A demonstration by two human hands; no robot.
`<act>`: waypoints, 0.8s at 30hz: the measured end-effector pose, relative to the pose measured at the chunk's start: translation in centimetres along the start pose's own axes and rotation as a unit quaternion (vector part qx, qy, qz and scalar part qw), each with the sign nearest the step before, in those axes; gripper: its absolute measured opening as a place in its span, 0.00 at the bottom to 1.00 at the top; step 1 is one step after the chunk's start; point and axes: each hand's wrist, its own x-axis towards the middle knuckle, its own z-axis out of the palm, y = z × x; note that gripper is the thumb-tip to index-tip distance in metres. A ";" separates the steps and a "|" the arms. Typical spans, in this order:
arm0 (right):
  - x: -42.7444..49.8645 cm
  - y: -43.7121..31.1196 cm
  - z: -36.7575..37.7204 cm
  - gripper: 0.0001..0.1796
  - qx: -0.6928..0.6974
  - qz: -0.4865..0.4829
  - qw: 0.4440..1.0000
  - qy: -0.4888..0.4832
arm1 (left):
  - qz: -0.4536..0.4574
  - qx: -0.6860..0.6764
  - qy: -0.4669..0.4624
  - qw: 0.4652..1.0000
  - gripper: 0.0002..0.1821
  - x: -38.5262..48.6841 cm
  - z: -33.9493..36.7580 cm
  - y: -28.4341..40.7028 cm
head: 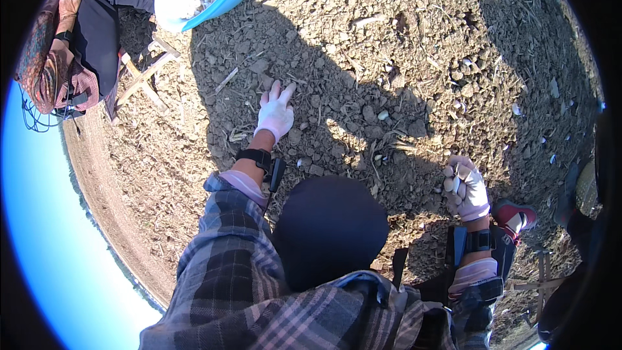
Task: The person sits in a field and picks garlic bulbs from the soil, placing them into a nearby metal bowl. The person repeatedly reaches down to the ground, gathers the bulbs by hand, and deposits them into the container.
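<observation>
My left hand [276, 111], in a white glove, is low over shaded, cloddy soil [311, 102] with its fingers apart and nothing seen in it. My right hand [466, 189], gloved too, is at the right with its fingers curled around several pale garlic cloves. One clove [383, 115] lies on the soil between the hands, and a small whitish piece [300, 162] lies below my left hand. More pale cloves are scattered over the ground at the right. At the top, a light-blue and white basin [228, 4] holds many cloves.
A person [97, 24] sits at the upper left beside crossed wooden legs [146, 75]. A red shoe [516, 216] is by my right wrist. Another person's dark clothing [578, 238] shows at the right edge, near another crossed frame [542, 282]. A dark rounded shape [333, 228] hides ground between my arms.
</observation>
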 end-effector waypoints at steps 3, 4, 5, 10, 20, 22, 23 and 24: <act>-6.0 -4.2 -2.2 0.16 -0.052 -0.078 0.995 0.013 | 0.085 0.039 -0.041 0.995 0.27 -3.9 0.2 0.0; -8.5 -5.2 -3.2 0.16 -0.053 -0.110 0.992 0.009 | 0.124 0.071 -0.044 0.989 0.29 -5.0 0.2 0.2; -10.9 -5.9 -4.2 0.14 -0.041 -0.142 0.986 0.077 | 0.152 0.117 -0.078 0.978 0.30 -6.0 0.2 0.6; -22.6 -6.7 -8.1 0.13 0.038 -0.253 0.966 0.030 | 0.050 0.062 -0.125 0.989 0.39 -11.1 2.2 3.9; -22.9 3.1 -7.7 0.10 0.213 -0.264 0.940 -0.031 | 0.088 0.093 -0.079 0.989 0.35 -13.7 3.6 2.3; -22.3 3.2 -8.3 0.12 0.200 -0.273 0.941 -0.017 | 0.047 0.005 -0.052 0.998 0.35 -15.3 3.8 1.6; -22.2 3.0 -8.7 0.11 0.210 -0.250 0.945 -0.015 | -0.004 -0.032 -0.046 0.998 0.34 -17.6 3.5 0.3; -22.0 3.1 -9.0 0.11 0.186 -0.229 0.956 -0.003 | -0.058 -0.023 -0.008 0.998 0.32 -19.1 3.2 -1.2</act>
